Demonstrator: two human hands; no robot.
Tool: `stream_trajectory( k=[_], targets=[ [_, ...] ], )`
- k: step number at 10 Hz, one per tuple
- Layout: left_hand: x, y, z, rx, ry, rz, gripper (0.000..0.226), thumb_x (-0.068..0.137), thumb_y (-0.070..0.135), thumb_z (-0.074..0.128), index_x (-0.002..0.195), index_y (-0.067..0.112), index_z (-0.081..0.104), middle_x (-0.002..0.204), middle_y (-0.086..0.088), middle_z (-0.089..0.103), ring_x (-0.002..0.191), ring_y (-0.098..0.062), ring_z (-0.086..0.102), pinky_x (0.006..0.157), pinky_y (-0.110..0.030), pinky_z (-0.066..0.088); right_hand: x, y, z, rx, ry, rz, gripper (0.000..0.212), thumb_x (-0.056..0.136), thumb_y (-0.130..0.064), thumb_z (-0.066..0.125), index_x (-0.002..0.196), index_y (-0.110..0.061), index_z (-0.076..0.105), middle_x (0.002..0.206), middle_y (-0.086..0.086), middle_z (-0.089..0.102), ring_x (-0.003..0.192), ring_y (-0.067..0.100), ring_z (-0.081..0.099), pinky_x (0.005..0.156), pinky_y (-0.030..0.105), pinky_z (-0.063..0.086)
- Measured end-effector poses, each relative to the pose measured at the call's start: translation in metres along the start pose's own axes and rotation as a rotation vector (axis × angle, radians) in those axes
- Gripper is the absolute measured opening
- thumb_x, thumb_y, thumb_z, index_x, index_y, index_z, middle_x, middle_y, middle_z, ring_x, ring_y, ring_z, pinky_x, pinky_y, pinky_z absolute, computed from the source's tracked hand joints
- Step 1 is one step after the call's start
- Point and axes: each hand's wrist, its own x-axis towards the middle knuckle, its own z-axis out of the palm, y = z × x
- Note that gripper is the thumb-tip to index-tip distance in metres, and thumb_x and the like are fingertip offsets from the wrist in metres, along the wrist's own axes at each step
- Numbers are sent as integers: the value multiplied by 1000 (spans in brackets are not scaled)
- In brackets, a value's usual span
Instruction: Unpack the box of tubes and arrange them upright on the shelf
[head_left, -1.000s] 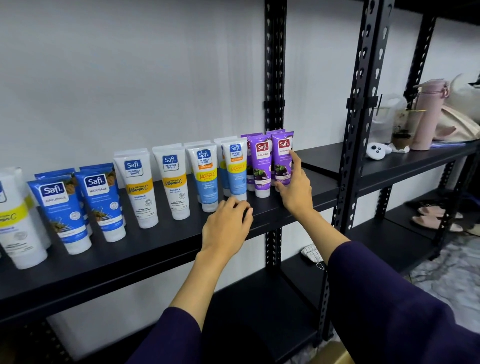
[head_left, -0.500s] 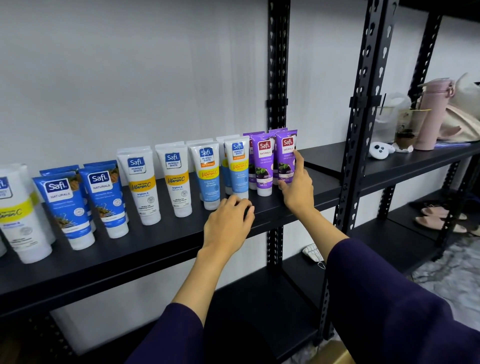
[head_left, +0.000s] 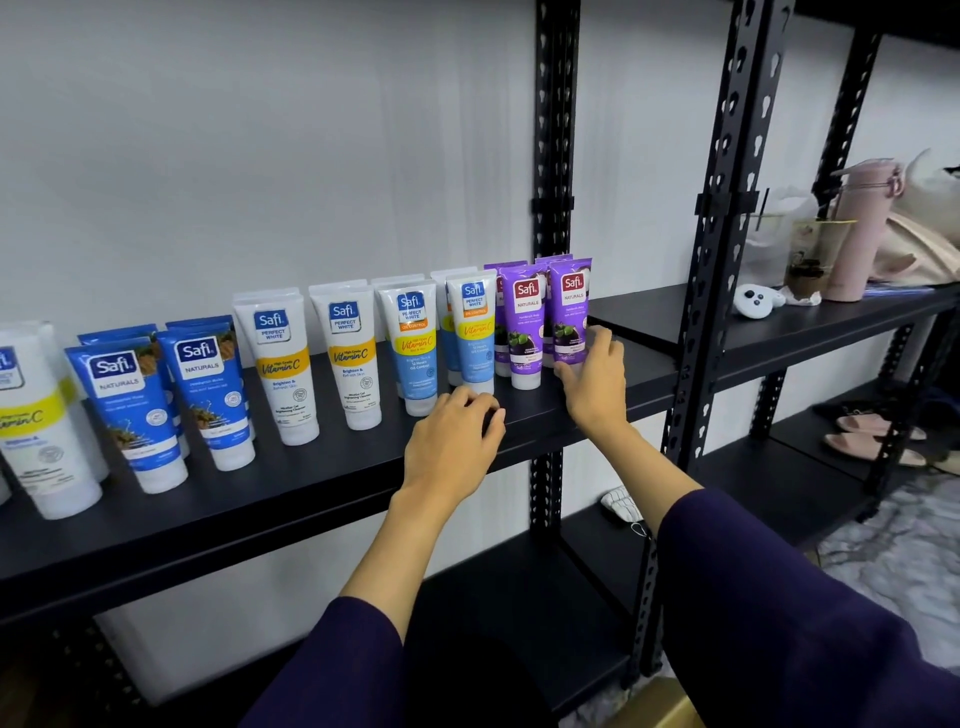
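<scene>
Right hand (head_left: 592, 382) touched the light, tippy purple tube (head_left: 570, 312), best held low; left hand (head_left: 454, 441) curled, holding nothing

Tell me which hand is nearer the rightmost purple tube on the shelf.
Right. The right hand touches the rightmost purple tube at its lower right side; the left hand rests on the shelf edge, further left, below the light-blue tubes.

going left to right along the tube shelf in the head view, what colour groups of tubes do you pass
white and yellow tube → blue tubes → white and orange tubes → white and light blue tubes → purple tubes, with the right hand at the last one.
</scene>
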Motion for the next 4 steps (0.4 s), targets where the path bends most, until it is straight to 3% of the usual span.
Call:
stream_trajectory(
  k=[1, 2, 3, 4],
  targets=[
    [4, -3, -3, -55, -18, -23, 28, 99, 37, 42, 114, 22, 61, 111, 3, 57, 99, -15, 53, 72, -29, 45, -9, -3, 0, -62, 9, -4, 44, 92, -22, 61, 129, -6, 43, 128, 16, 44, 120, 27, 45, 84, 30, 43],
    [6, -5, -10, -227, -71, -89, 21, 97, 32, 48, 106, 21, 64, 105, 1, 60, 95, -16, 57, 72, -30, 44, -30, -12, -3, -135, 133, -12, 35, 93, -23, 57, 121, -5, 48, 123, 15, 48, 114, 29, 46, 85, 36, 45],
    [-3, -7, -29, -369, 27, -142, 18, 96, 28, 51, 106, 21, 64, 106, 0, 63, 94, -16, 57, 80, -37, 52, -54, -32, -9, -53, 130, -56, 29, 94, -21, 54, 120, -8, 53, 122, 11, 51, 112, 25, 45, 87, 36, 43],
    [-44, -11, -41, -218, 189, -132, 19, 97, 28, 49, 109, 23, 63, 107, 7, 60, 100, -12, 53, 75, -33, 50, -98, -44, -7, 97, 2, -265, 25, 94, -18, 55, 117, -11, 59, 117, 5, 58, 110, 19, 47, 90, 28, 41]
  ],
)
